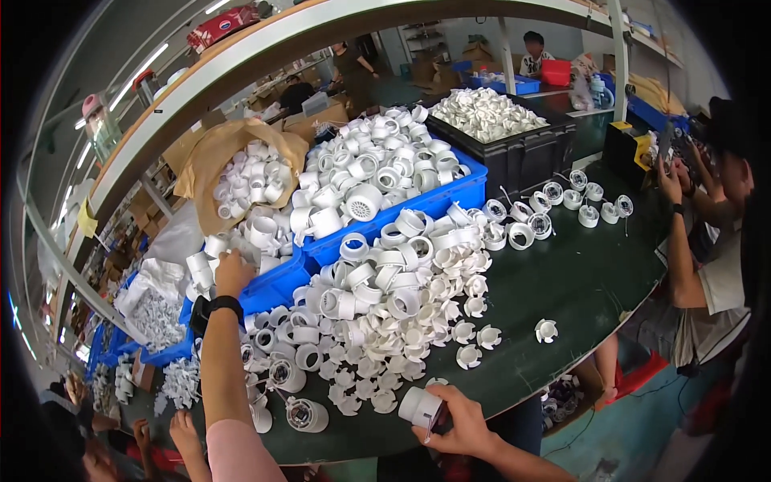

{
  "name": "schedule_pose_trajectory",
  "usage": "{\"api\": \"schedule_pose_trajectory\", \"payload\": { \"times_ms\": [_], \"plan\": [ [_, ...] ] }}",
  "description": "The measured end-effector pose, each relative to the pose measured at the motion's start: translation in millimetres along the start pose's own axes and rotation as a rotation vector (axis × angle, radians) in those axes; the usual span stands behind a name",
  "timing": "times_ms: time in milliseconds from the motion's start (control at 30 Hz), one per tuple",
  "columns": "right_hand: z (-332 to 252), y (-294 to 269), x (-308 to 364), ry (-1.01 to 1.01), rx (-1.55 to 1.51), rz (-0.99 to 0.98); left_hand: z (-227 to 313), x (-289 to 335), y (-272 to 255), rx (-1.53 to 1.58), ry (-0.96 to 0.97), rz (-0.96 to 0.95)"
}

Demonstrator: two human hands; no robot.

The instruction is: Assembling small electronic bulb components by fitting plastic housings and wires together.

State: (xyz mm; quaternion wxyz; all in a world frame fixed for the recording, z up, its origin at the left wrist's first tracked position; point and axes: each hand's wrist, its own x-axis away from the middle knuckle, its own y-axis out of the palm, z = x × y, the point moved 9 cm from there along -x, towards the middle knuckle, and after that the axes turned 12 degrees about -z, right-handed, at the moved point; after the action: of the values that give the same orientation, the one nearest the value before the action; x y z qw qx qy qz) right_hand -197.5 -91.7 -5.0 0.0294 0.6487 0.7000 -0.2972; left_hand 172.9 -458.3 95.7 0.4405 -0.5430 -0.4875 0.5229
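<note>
My right hand (459, 422) is closed around a white plastic cylindrical housing (419, 407) at the table's near edge, thumb and fingers on its open end. My left hand (233, 275), with a dark band on the wrist, reaches into white cylindrical parts in a blue bin (273, 287) on the left. Its fingertips are partly hidden among the parts, so its grip cannot be made out. Between the hands lies a heap of white rings (369, 281) and small white claw-edged caps (393, 337). Two housings with circuit boards inside, one of them here (307, 414), stand near the edge.
Behind the heap are a heaped blue bin (442, 193), a black crate (522, 157) of small white pieces and a paper sack (197, 165). Wired round units (540, 225) stand on the dark green table (562, 277). A co-worker (707, 241) works at right; other hands show lower left.
</note>
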Motion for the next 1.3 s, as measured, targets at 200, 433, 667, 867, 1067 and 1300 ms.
{"api": "schedule_pose_trajectory", "payload": {
  "times_ms": [200, 433, 667, 867, 1067, 1300],
  "plan": [
    [-7, 5, -5, -0.128, 0.014, -0.025, 21, 75, -77, 0.300, 0.178, 0.428],
    [-10, -6, -10, -0.073, 0.016, 0.013, 120, 238, -83, 1.289, 0.351, -0.252],
    [-15, 7, 6, 0.138, -0.715, -0.246, 166, 385, -80, 0.884, 0.732, -0.048],
    [-44, 26, 9, 0.081, -0.474, -0.452, 184, 401, -17, 1.391, 0.553, -0.162],
    [-64, 26, 3, -0.048, -0.171, -0.393, 177, 395, 3, 1.650, 0.338, -0.232],
    [-49, 50, 18, 0.090, -0.366, -0.418, 169, 411, 7, 1.494, 0.461, 0.054]
  ]
}}
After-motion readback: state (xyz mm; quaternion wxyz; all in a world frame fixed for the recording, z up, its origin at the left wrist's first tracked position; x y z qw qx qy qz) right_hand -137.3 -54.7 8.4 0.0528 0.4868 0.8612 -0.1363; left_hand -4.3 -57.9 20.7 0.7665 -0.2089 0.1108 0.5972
